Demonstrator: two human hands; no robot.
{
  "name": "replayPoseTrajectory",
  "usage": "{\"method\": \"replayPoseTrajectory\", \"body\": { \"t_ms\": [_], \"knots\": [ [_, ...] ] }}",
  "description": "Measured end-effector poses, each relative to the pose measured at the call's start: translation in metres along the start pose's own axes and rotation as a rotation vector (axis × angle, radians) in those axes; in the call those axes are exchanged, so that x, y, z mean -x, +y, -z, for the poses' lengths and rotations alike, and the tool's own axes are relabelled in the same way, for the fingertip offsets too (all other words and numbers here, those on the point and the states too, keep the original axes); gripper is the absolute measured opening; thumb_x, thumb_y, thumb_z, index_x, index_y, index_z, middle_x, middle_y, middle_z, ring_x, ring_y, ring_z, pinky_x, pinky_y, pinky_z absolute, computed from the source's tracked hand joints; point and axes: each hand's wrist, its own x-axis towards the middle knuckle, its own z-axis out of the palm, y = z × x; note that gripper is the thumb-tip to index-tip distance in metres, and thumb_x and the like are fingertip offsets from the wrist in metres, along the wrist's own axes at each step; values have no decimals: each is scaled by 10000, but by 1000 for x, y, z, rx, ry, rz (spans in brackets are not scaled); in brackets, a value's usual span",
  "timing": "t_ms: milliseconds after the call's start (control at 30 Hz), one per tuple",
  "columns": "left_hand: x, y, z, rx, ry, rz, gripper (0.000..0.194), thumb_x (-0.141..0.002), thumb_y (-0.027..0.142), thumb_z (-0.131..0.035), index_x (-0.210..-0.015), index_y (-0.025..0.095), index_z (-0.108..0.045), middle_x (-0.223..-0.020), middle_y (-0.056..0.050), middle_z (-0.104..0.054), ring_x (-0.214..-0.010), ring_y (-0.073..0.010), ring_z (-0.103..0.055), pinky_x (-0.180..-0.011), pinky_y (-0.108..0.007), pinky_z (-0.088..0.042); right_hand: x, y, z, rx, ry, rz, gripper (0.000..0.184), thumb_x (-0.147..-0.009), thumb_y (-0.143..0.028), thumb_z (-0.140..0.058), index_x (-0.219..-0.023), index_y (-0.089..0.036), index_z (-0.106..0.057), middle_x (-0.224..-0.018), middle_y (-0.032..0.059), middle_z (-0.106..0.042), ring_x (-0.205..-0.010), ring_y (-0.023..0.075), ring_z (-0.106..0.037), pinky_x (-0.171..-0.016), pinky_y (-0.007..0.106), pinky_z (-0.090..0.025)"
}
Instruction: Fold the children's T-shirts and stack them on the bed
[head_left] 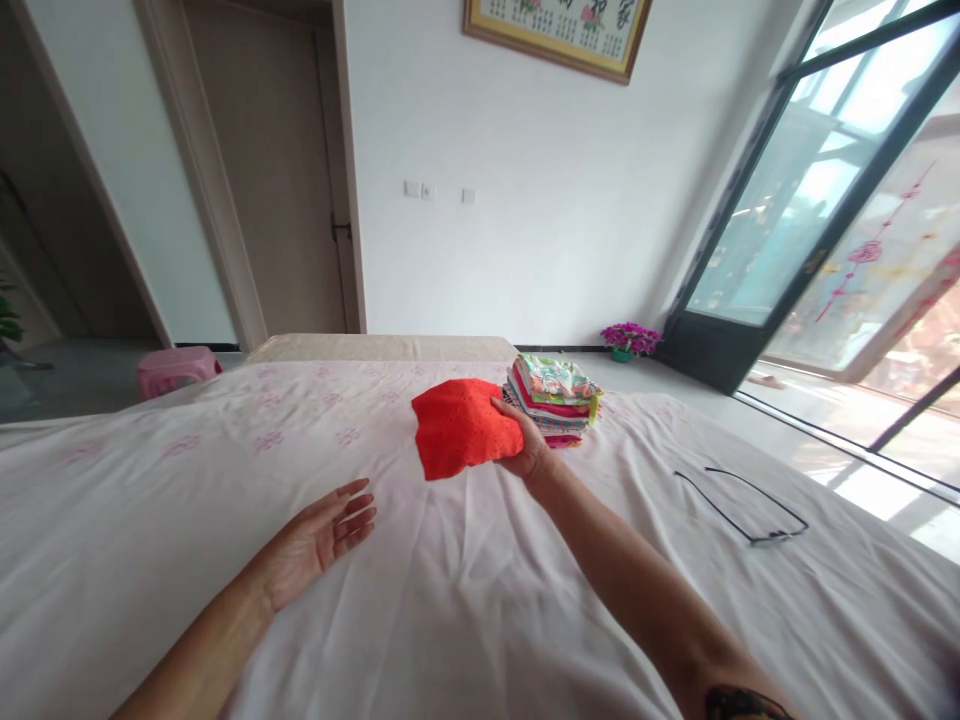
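A bright red cloth (463, 428) is gripped at its right edge by my right hand (523, 446), thumb on top. Its left side spreads out flat with a ragged-looking outline. Just behind that hand stands a stack of folded fabrics (559, 395) in several colours, with a green, white and orange patterned piece on top. My left hand (322, 535) is apart from the cloth, to its lower left, palm turned inward and fingers stretched out with nothing in them. Both hands are over the white bedsheet (420, 600).
Eyeglasses (757, 520) lie on the sheet at the right. Past the sheet's far edge are a pink plastic stool (178, 368) on the left and a pot of purple flowers (631, 340) by the wall. A glass door (810, 200) stands at the right.
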Motion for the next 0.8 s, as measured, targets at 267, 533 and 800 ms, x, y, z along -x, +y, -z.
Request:
{"method": "replayPoseTrajectory", "body": {
  "t_ms": [267, 533, 800],
  "knots": [
    [-9, 0, 11, 49, 129, -19, 316, -837, 108, -639, -1148, 141, -687, -1006, -107, -720, -897, -191, -718, -850, -345, -614, -2, -151, 99, 70, 213, 281, 237, -957, -259, -424, -1012, -128, -614, -875, 110, -731, -868, 195, -703, -775, 294, -579],
    [-15, -8, 19, 16, 181, 19, 280, -820, 145, -656, -1089, 190, -722, -1022, -87, -735, -938, -208, -711, -920, -351, -586, -21, -153, 128, 177, 378, 67, 284, -951, -245, -372, -995, -116, -621, -785, 126, -716, -736, 226, -692, -690, 360, -589],
    [-9, -2, 1, 30, 296, 34, 259, -760, 152, -676, -1005, 184, -751, -1000, -100, -740, -888, -239, -724, -851, -356, -611, -40, -156, 139, 272, 370, 135, 243, -936, -169, -402, -976, -100, -632, -744, 135, -718, -713, 228, -702, -704, 358, -602]
  ]
}}
